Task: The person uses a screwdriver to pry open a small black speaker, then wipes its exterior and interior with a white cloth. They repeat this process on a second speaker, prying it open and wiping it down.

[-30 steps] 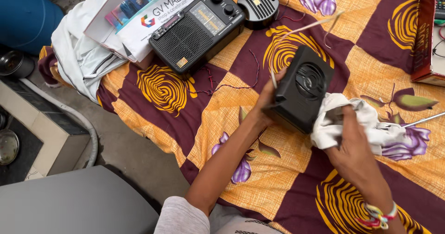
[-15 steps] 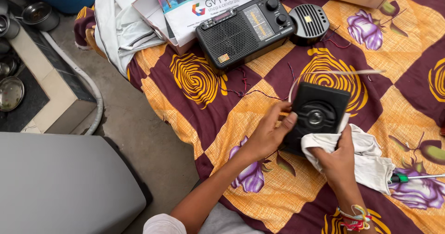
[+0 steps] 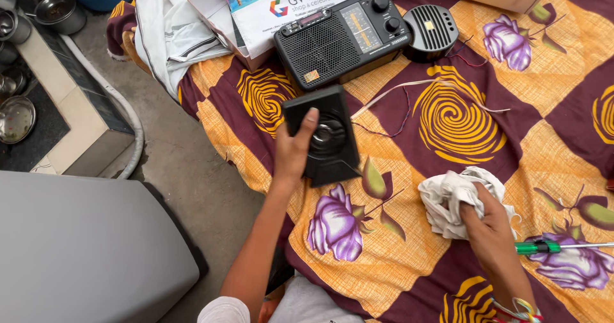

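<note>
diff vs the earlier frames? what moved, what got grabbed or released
The right hand and its white cloth came off the black speaker box; the cloth now rests on the bedspread. The left hand alone holds the box, carried leftward. Radio and round speaker unchanged.

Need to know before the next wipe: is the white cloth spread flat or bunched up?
Bunched up. The white cloth sits crumpled in a wad on the patterned bedspread, with the right hand gripping its lower edge.

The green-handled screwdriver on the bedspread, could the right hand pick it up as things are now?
Probably not right away. The right hand is closed on the white cloth, so its fingers are occupied. The green-handled screwdriver lies uncovered just beside that hand, so letting go of the cloth would likely leave the way free.
</note>
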